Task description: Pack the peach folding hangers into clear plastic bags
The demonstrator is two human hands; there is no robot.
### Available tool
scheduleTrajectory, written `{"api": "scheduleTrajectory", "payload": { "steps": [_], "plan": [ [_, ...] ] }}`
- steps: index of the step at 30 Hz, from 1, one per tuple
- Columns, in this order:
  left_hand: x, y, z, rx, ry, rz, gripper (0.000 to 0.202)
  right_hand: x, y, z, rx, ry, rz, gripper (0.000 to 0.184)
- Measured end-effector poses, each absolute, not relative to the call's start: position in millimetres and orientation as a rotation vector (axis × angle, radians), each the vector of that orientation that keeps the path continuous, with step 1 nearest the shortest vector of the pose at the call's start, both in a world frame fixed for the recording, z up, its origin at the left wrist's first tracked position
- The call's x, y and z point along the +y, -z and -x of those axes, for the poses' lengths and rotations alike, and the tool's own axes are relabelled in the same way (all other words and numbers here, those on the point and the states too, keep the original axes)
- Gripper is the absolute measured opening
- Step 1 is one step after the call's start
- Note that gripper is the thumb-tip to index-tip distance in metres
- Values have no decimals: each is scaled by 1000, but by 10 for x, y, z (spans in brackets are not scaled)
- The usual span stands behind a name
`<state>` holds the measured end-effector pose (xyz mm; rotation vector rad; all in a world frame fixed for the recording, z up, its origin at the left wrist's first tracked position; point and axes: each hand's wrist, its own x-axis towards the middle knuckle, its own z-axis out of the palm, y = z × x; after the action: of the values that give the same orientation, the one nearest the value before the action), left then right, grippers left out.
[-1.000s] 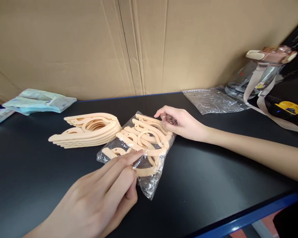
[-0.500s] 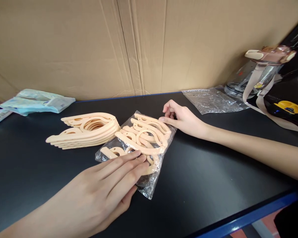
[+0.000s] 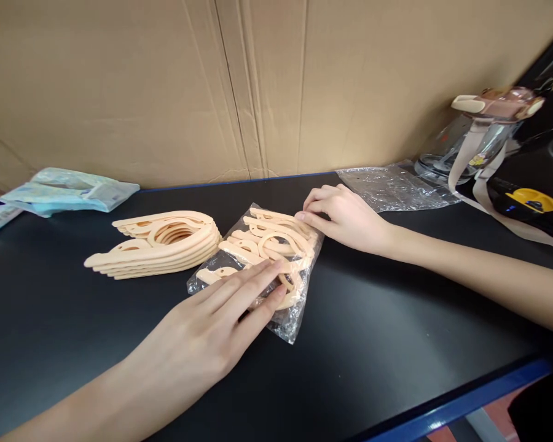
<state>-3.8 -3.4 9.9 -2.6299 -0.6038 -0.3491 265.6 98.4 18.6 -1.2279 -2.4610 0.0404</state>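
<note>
A clear plastic bag (image 3: 286, 331) with several peach-coloured folding hangers (image 3: 276, 242) inside lies tilted on the black table. My left hand (image 3: 212, 325) rests on its near side, fingers stretched out and laid over the plastic. At the bag's far right edge, my right hand (image 3: 343, 215) has its fingers loosely curled, with a gap between them and the thumb. The thumb tip touches the bag's edge. Just left of the bag sits a neat stack of matching hangers (image 3: 154, 245), its right end close against the plastic.
Another clear plastic bag (image 3: 391, 187) lies flat behind my right forearm. A strapped drink bottle (image 3: 488, 129) stands at the back right by a black bag (image 3: 544, 178). A light-blue packet (image 3: 69, 190) lies at the back left. Cardboard (image 3: 166, 92) walls the far edge.
The bag of hangers has shifted slightly right and away from me. My left hand has slid forward and right over it. My right hand's fingers have extended a little.
</note>
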Motion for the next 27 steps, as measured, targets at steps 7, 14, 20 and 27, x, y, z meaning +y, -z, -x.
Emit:
{"api": "scheduleTrajectory", "payload": {
  "steps": [7, 14, 20, 27],
  "plan": [
    [40, 0, -46, -625, 467, 2647, 47, 1210, -186, -2687, -2302, -593, 1319, 20],
    [75, -111, 15, -643, 361, 2731, 58, 1314, -148, -2706, -2187, -864, 1329, 29],
    [279, -97, -239, -657, 400, 2623, 57, 1362, -163, -2868, -2153, -695, 1281, 48],
    [597, -249, -849, -1063, 79, 2554, 52, 1297, -218, -3279, -2144, 31, 1426, 44]
  ]
}}
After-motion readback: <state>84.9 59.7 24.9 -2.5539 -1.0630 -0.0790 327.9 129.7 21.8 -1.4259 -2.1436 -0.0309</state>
